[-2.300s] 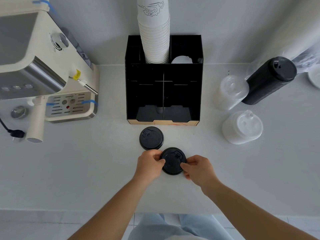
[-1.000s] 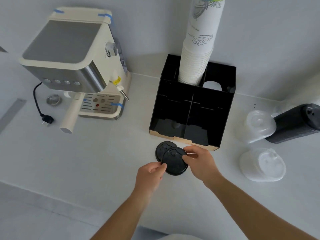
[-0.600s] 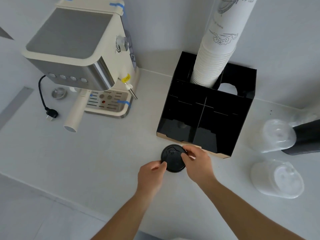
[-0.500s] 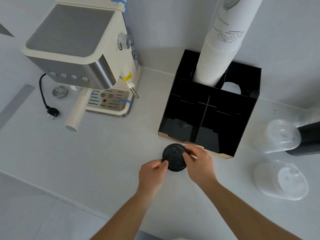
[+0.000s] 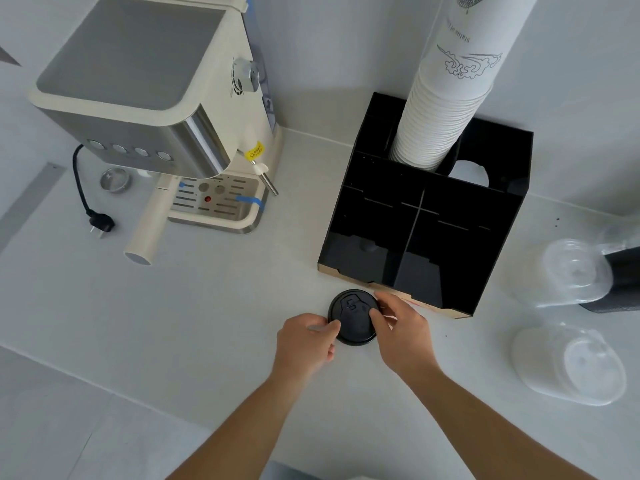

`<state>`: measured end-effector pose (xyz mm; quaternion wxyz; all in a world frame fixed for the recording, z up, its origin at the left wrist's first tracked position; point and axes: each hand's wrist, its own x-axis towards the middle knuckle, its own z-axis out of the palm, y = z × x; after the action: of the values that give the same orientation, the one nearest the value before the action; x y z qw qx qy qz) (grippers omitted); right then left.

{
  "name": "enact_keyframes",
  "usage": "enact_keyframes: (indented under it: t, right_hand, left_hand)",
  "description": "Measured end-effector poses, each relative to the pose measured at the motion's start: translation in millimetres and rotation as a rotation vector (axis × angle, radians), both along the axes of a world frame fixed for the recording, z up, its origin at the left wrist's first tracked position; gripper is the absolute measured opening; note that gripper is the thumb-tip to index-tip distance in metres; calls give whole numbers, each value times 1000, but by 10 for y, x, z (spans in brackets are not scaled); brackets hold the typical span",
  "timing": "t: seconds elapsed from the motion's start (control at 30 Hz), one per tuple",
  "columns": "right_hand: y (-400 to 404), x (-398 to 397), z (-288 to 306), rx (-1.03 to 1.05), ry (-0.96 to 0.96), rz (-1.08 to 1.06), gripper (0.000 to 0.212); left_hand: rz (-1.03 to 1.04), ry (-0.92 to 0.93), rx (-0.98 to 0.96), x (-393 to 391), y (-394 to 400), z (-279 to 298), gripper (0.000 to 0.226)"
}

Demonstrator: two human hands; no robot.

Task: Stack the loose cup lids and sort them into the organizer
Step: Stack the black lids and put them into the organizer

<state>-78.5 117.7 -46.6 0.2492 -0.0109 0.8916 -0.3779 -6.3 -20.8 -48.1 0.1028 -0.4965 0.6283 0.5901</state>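
Note:
Two black cup lids [image 5: 353, 317] lie stacked one on the other on the white counter, just in front of the black organizer [image 5: 485, 271]. My left hand [image 5: 304, 342] pinches the stack's left rim. My right hand [image 5: 403, 332] grips its right rim, fingers over the top edge. The organizer's front compartments look dark and hold nothing I can make out. A tall stack of white paper cups [image 5: 446, 109] stands in its rear left slot.
A cream espresso machine [image 5: 156, 109] with its portafilter handle [image 5: 149, 223] stands at the left, a plug [image 5: 100, 225] beside it. Two stacks of clear lids [image 5: 568, 268] [image 5: 571, 365] and a black lid stack [image 5: 623, 282] lie at the right.
The held lid has been carried toward the organizer and set on top of the second lid. The two now form one stack between both hands. The camera view has swung left.

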Motion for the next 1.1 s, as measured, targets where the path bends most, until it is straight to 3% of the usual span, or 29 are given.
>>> enact_keyframes:
  t: [0.2,0.37,0.47,0.53,0.77,0.9,1.1]
  right_hand:
    - [-8,-8,-12,61,-34,9,21]
    - [0,2,39,-26,-174,-105,13]
    - [37,32,61,-103,-221,-163,21]
    - [56,69,76,-138,-230,-210,16]
    - [197,215,164,-201,-263,-289,17]
    - [268,271,219,-215,-255,-278,23]
    - [398,288,391,-221,-195,-230,22]
  left_hand:
    - [-37,-22,-12,-28,4,14,15]
    - [34,-11,111,-17,15,19,16]
    - [84,-12,198,23,18,37,14]
    - [94,-7,205,59,25,58,12]
    - [29,34,88,172,108,134,21]
    - [16,86,125,256,116,224,3]
    - [18,179,148,299,187,399,28]
